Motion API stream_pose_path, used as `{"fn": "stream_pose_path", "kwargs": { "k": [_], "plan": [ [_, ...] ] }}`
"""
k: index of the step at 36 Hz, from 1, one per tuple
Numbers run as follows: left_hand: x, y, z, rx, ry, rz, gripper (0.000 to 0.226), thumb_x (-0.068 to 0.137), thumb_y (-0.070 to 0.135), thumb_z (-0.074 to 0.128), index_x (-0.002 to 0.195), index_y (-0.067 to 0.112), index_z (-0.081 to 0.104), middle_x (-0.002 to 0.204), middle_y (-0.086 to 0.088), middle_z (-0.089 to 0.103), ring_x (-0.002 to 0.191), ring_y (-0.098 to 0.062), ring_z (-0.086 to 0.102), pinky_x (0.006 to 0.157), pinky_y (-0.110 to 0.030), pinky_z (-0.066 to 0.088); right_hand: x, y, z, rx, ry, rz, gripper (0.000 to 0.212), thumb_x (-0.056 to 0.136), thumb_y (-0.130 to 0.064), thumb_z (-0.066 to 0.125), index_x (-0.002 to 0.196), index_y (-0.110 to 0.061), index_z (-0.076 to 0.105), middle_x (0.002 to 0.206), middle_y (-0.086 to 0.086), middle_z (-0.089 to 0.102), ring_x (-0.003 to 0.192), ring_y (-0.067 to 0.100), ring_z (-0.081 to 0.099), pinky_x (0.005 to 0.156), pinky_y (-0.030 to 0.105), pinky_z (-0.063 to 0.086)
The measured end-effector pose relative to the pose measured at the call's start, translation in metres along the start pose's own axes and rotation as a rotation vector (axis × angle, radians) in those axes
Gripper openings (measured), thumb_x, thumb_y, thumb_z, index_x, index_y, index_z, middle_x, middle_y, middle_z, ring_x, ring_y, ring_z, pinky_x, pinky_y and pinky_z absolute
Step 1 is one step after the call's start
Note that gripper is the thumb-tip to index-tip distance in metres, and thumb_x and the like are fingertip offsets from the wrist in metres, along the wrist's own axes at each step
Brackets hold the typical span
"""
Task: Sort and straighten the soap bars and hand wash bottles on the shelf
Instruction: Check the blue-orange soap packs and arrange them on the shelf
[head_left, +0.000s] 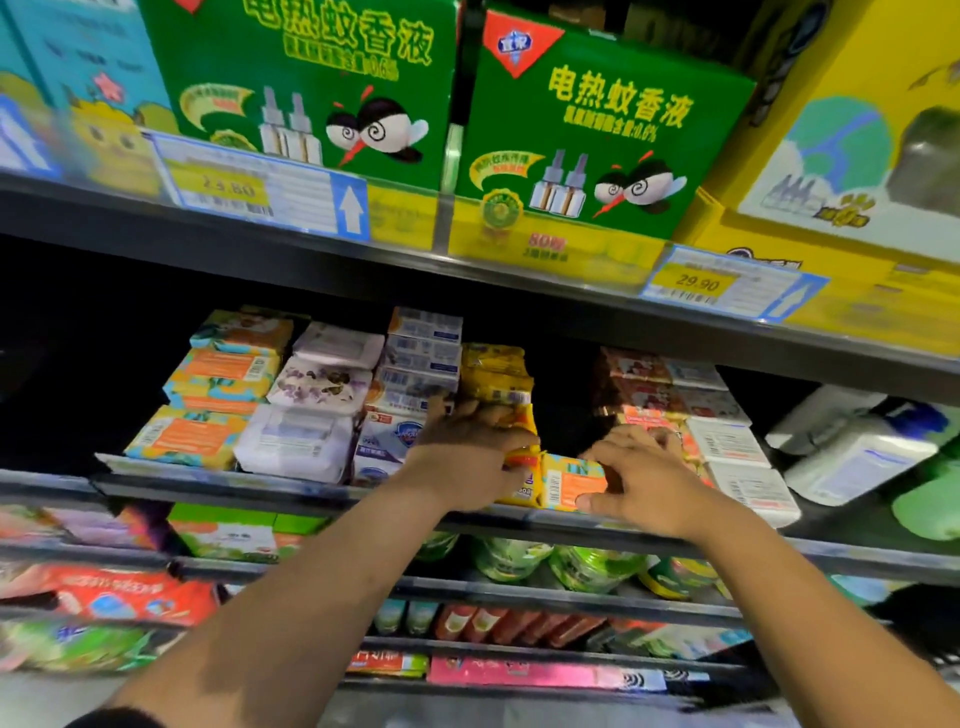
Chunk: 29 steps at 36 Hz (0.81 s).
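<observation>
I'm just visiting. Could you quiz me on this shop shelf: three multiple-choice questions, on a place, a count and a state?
1. Where is the orange pack? A) shelf's front edge B) top shelf C) floor
2. How many green boxes stand above? A) one B) two C) four
3. The left hand is: A) idle B) holding a bottle C) gripping yellow packs
Answers: 1A, the right hand holds it there; 2B, two side by side; 3C, it curls round them.
</observation>
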<state>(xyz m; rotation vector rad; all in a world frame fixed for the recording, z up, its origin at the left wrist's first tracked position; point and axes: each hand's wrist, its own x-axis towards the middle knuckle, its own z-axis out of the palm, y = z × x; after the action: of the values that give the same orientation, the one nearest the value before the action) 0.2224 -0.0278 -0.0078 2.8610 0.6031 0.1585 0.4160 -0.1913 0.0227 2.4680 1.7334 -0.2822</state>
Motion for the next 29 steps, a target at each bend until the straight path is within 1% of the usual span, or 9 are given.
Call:
{"fn": "stream_pose_path", "kwargs": {
  "k": [5,8,12,15,17,19,21,25,29],
  "plan": [
    [-0.002,0.000,-0.003,-0.042,-0.007,-0.002,0.042,0.096,0.061,0.038,0.136,0.051,0.047,0.153,0.021,0.033,0.138,-0.016,0.028,0.112,-0.041,0.017,-0.001,0.000,-0.006,0.195,-0.041,0.007,0.039,0.083,-0.054,0.073,0.116,-0.044,0.055,0.130,-0.021,0.030,0.140,0.000,0.014,0.106,0.034,0.001],
    [-0.001,-0.002,-0.004,-0.084,-0.043,-0.007,0.041,0.095,0.061,0.040,0.135,0.053,0.046,0.157,0.018,0.027,0.144,-0.018,0.023,0.115,-0.043,0.016,-0.003,-0.001,-0.009,0.288,-0.002,0.011,0.038,0.078,-0.048,0.079,0.107,-0.040,0.055,0.119,-0.023,0.042,0.121,0.001,0.031,0.099,0.026,0.004],
    [-0.002,-0.001,-0.007,-0.089,-0.039,-0.004,0.040,0.096,0.061,0.041,0.134,0.051,0.049,0.155,0.018,0.031,0.142,-0.017,0.026,0.113,-0.040,0.016,-0.007,0.000,-0.010,0.410,0.018,0.022,0.051,0.073,-0.039,0.086,0.110,-0.047,0.052,0.111,-0.023,0.050,0.110,-0.019,0.030,0.104,0.028,0.010],
    [-0.002,0.000,-0.011,-0.068,-0.042,0.002,0.041,0.096,0.062,0.041,0.134,0.050,0.050,0.155,0.019,0.031,0.140,-0.017,0.028,0.115,-0.044,0.016,-0.009,0.001,-0.011,0.430,0.018,0.023,0.047,0.072,-0.039,0.087,0.105,-0.053,0.056,0.115,-0.026,0.056,0.112,-0.004,0.043,0.108,0.031,0.009],
    [-0.001,0.000,-0.012,-0.037,-0.046,0.009,0.042,0.097,0.063,0.038,0.135,0.049,0.051,0.157,0.019,0.029,0.142,-0.017,0.026,0.115,-0.046,0.009,-0.010,-0.001,-0.012,0.513,0.034,0.038,0.044,0.071,-0.032,0.089,0.101,-0.050,0.062,0.109,-0.026,0.062,0.107,-0.002,0.050,0.105,0.033,0.023],
    [-0.002,0.001,-0.012,-0.006,-0.042,0.017,0.043,0.097,0.065,0.035,0.133,0.048,0.052,0.157,0.019,0.030,0.143,-0.018,0.027,0.114,-0.047,0.006,-0.012,-0.002,-0.015,0.660,0.090,0.049,0.047,0.071,-0.019,0.091,0.103,-0.043,0.066,0.106,-0.017,0.066,0.096,0.000,0.061,0.087,0.023,0.045],
    [-0.002,0.002,-0.012,0.008,-0.044,0.016,0.044,0.097,0.066,0.034,0.132,0.046,0.054,0.154,0.017,0.034,0.140,-0.018,0.030,0.112,-0.047,0.006,-0.017,-0.005,-0.022,0.771,0.157,0.073,0.048,0.072,-0.009,0.090,0.104,-0.036,0.067,0.107,-0.009,0.067,0.090,0.003,0.065,0.072,0.015,0.048],
    [-0.001,0.002,-0.012,0.025,-0.064,-0.006,0.046,0.095,0.069,0.034,0.133,0.049,0.049,0.149,0.015,0.041,0.138,-0.019,0.031,0.111,-0.047,0.007,-0.033,-0.013,-0.033,0.905,0.302,0.079,0.049,0.070,-0.006,0.090,0.108,-0.030,0.068,0.105,-0.009,0.069,0.088,-0.001,0.067,0.072,0.014,0.050],
    [-0.001,0.004,-0.015,0.025,-0.123,-0.020,0.047,0.095,0.069,0.037,0.140,0.055,0.041,0.158,0.017,0.030,0.144,-0.020,0.025,0.117,-0.051,0.008,-0.052,-0.027,-0.031,1.107,0.449,0.076,0.051,0.067,-0.001,0.089,0.108,-0.024,0.069,0.105,-0.004,0.069,0.087,0.005,0.069,0.069,0.019,0.055]
  ]
}}
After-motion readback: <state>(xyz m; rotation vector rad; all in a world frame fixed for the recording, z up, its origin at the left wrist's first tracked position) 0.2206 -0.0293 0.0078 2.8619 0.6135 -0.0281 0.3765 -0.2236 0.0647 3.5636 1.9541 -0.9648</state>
